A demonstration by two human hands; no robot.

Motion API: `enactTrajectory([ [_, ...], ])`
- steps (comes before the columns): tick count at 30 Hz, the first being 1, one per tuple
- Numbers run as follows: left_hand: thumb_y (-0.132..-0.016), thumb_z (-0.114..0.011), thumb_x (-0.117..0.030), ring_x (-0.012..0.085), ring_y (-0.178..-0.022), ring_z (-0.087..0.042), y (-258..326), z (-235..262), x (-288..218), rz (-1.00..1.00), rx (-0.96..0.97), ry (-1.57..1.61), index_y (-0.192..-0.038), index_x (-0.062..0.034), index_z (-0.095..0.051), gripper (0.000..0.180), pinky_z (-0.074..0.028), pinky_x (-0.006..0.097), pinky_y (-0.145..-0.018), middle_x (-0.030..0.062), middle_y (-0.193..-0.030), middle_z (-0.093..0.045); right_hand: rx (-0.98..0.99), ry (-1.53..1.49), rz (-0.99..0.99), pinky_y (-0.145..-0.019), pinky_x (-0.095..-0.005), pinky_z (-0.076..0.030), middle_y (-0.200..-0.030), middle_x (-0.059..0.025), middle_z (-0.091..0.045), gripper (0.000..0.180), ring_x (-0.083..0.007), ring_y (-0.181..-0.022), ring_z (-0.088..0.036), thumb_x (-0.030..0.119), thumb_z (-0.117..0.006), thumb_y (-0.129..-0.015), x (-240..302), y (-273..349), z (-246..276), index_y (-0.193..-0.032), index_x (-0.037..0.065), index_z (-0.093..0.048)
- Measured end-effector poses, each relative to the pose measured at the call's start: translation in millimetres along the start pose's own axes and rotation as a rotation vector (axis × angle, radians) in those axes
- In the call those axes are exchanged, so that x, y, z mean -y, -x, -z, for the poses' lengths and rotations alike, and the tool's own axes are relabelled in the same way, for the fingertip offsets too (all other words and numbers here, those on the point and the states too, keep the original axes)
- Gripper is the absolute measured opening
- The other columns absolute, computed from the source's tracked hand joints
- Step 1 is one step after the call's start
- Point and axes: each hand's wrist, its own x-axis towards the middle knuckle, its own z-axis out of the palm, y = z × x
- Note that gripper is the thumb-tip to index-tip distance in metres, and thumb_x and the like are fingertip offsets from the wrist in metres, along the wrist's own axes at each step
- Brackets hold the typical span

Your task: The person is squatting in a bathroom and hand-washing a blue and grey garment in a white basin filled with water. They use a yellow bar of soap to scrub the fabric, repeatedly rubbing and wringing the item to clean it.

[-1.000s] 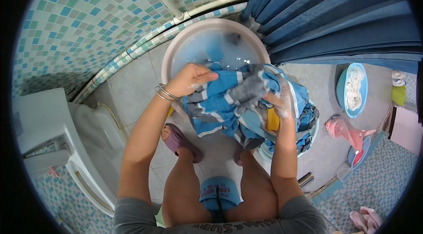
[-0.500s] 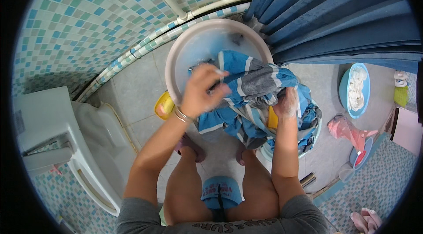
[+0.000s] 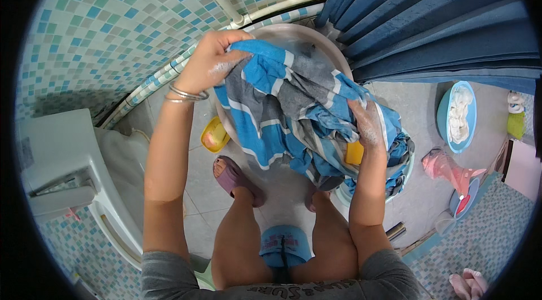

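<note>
A wet striped cloth in blue, grey and white is spread over a large pale pink basin of cloudy water. At its upper left, my left hand pinches an edge and holds it raised. My soapy right hand grips the cloth on the right, fingers pressed into the folds. Just below the right hand, a yellow block-shaped object rests on the fabric; its kind is unclear. More of the cloth hangs into a light blue tub by my right forearm.
A yellow soap dish lies on the floor left of the basin. A white fixture stands at left, a blue curtain hangs at upper right. Farther right are a blue basin with white laundry and a pink plastic bag.
My left hand, previously half open above the cloth, has moved up and left and now holds its edge. The cloth is spread wider to the left. My right hand stays near the same place.
</note>
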Motion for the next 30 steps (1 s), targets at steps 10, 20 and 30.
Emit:
enactTrajectory([
  [10,-0.079,-0.069,-0.014,0.0088,-0.08,-0.057,-1.2,-13.4,23.4,-0.022,0.025,-0.104,-0.098,0.0008,-0.064,0.025,-0.047,0.024,-0.073,0.0043,-0.093,-0.065,0.098,-0.329,0.151,-0.086,-0.031,-0.048,-0.102,-0.0092,-0.065,0.03,-0.0209,-0.093,-0.062,0.016,-0.064,-0.084,-8.1,-0.4,16.5,-0.108,-0.001,-0.059],
  [20,-0.074,-0.068,-0.026,0.0365,-0.114,-0.051,74.1,-96.1,127.6,-0.083,0.165,-0.611,-0.124,-0.01,-0.053,0.055,-0.041,0.035,-0.098,0.0149,-0.128,-0.049,-0.001,-0.592,0.001,-0.089,-0.039,-0.048,-0.105,-0.0136,-0.064,0.033,-0.0268,-0.095,-0.062,0.022,-0.055,-0.086,-31.8,-8.1,8.5,-0.11,0.0,-0.057],
  [30,-0.073,-0.064,-0.014,0.0435,-0.099,-0.048,0.5,-199.1,58.7,0.07,-0.59,-0.196,-0.104,-0.002,-0.051,0.035,-0.042,0.043,-0.083,0.0223,-0.122,-0.047,0.163,-0.895,0.006,-0.095,-0.0392,-0.043,-0.125,-0.0107,-0.051,0.046,-0.0261,-0.109,-0.053,0.034,-0.047,-0.093,-145.9,-34.0,-64.7,-0.127,0.003,-0.044],
])
